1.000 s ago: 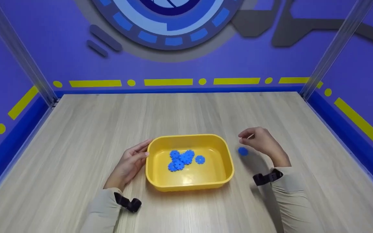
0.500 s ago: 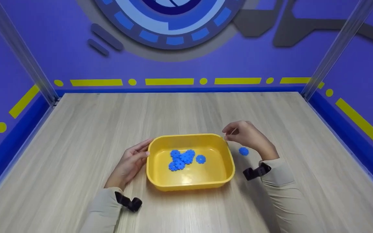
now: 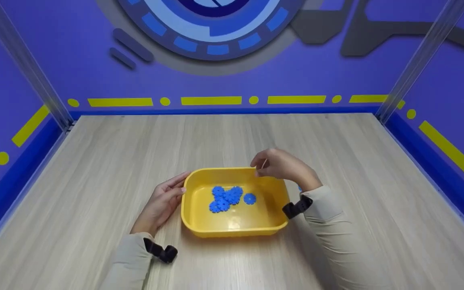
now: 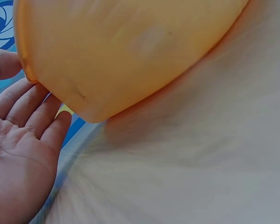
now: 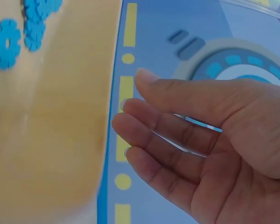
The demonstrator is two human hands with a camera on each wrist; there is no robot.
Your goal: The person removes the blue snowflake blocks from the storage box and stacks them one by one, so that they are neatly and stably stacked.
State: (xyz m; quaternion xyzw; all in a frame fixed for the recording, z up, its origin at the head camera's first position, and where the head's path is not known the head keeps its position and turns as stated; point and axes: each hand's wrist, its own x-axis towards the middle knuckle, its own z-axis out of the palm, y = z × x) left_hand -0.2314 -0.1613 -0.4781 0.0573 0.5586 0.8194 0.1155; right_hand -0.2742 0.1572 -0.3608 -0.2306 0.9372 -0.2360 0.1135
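Tray (image 3: 204,221) w/ blue discs (image 3: 232,197): my L hand (image 3: 160,206) pinches L rim; my R hand (image 3: 283,164), fingers loose, hovers above far-R rim.

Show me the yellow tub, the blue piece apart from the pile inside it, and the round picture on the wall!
Yellow tub (image 3: 224,177), head view: inside of its far wall.
Blue piece (image 3: 250,198), head view: its middle.
Round picture (image 3: 217,49), head view: bottom of its ring.

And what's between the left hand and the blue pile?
In the head view, between the left hand and the blue pile come the side wall of the yellow tub, then a bare bit of its floor.
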